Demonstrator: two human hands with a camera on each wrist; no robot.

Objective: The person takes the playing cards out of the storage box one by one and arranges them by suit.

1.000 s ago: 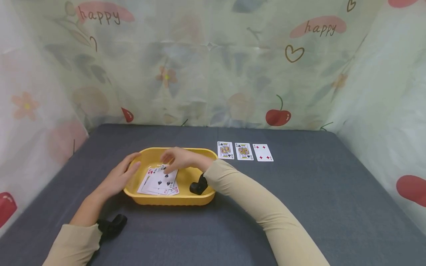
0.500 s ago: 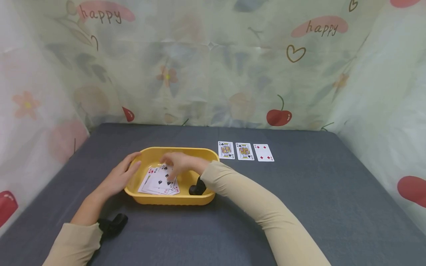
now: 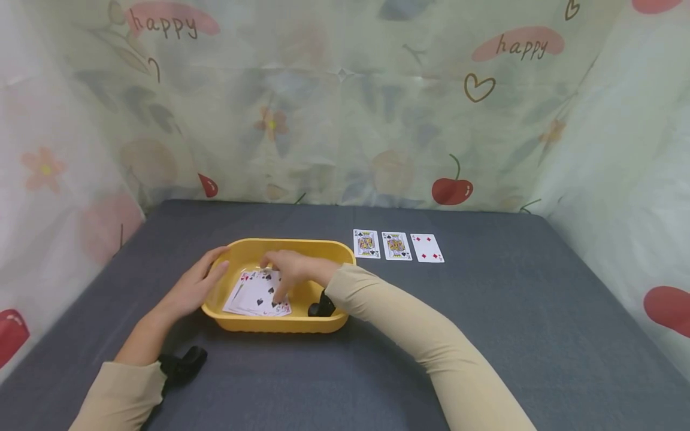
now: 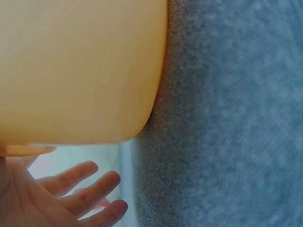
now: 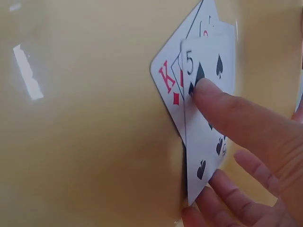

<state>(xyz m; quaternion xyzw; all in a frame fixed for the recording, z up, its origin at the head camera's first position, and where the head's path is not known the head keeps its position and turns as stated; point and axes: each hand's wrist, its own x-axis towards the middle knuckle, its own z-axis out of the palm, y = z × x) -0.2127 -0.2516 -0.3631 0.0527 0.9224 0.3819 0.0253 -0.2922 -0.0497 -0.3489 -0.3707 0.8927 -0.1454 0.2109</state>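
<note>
A yellow plastic tub [image 3: 280, 324] on the table holds a loose pile of face-up playing cards [image 3: 245, 299]. Inside it, my right hand [image 3: 291, 269] pinches the five of spades [image 5: 201, 142], thumb on its face and fingers at its opposite edge. Under that card a king of diamonds [image 5: 165, 78] pokes out in the right wrist view. My left hand [image 3: 194, 284] rests at the tub's left end, thumb by the rim. Its other fingers stretch loosely apart outside the wall in the left wrist view.
On the dark cloth-covered table [image 3: 485, 335], a king of clubs [image 3: 366, 244], a king of spades [image 3: 396, 246] and a four of diamonds [image 3: 427, 248] lie in a row right of the tub. A patterned curtain [image 3: 334, 120] stands behind.
My right hand has lowered onto the pile, its thumb now over the five of spades, and that card has slid slightly toward me. The left hand stays at the rim.
</note>
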